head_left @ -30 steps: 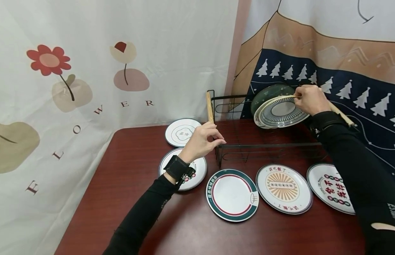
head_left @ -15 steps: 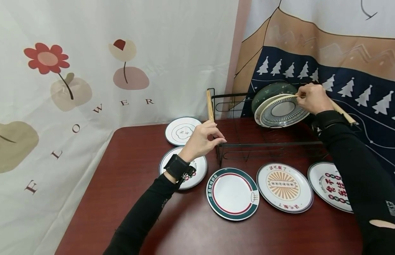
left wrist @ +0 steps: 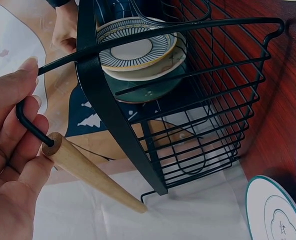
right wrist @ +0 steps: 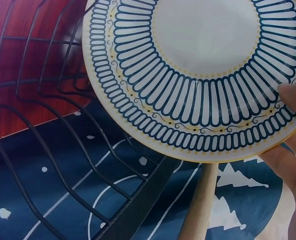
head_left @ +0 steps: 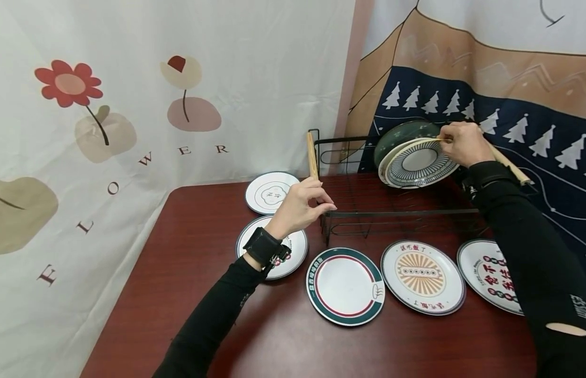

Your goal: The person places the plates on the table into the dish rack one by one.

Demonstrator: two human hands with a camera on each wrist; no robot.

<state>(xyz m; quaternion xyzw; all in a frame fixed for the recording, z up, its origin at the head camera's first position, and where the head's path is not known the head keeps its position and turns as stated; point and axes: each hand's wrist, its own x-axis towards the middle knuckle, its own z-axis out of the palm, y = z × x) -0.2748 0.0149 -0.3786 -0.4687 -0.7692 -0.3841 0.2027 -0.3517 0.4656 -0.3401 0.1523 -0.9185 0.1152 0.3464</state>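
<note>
Right hand (head_left: 465,143) pinches the striped plate (head_left: 418,164) at its two o'clock rim in the rack (head_left: 397,215); left hand (head_left: 300,206) grasps the rack's wooden handle (head_left: 312,156).

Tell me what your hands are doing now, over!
Left hand steadies the rack's wooden handle. Right hand pinches the blue-striped plate upright in the dish rack. Two plates behind it; nothing blocking.

cream plate (head_left: 385,164) and green plate (head_left: 399,134) mostly hidden behind striped plate (head_left: 418,164), left-side plate (head_left: 281,257) half covered by left hand (head_left: 300,206), rightmost plate (head_left: 491,275) partly under right sleeve (head_left: 534,252), lettering on the plates too small to read
</note>
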